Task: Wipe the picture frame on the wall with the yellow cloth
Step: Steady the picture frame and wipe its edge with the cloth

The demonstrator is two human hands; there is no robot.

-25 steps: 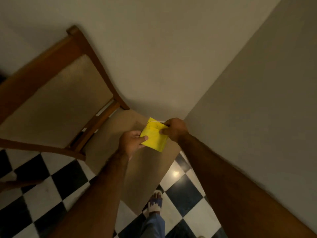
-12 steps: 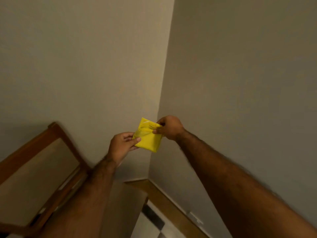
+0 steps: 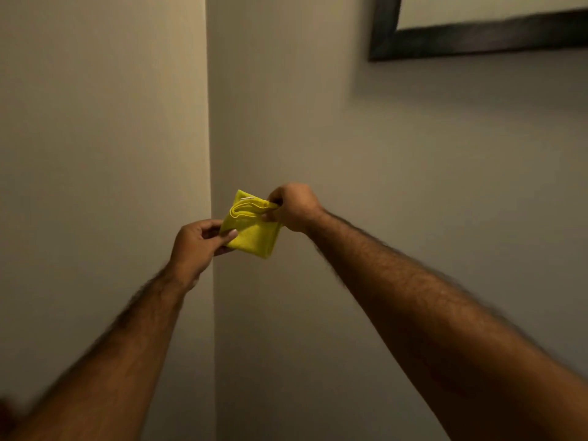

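A folded yellow cloth (image 3: 251,226) is held up in front of a room corner, gripped between both hands. My left hand (image 3: 195,243) pinches its lower left edge, and my right hand (image 3: 294,206) pinches its upper right corner, where the folded layers show. The picture frame (image 3: 471,36), dark with a pale mat, hangs on the right wall at the top right; only its lower left corner is in view. It is well above and to the right of the cloth, with bare wall between them.
Two plain beige walls meet at a vertical corner (image 3: 210,138) just behind the cloth. Nothing else is in view but my two forearms.
The view has swung upward: the wooden chair and checkered floor have dropped out of sight, and the picture frame has come into view at top right. Both hands still hold the cloth.
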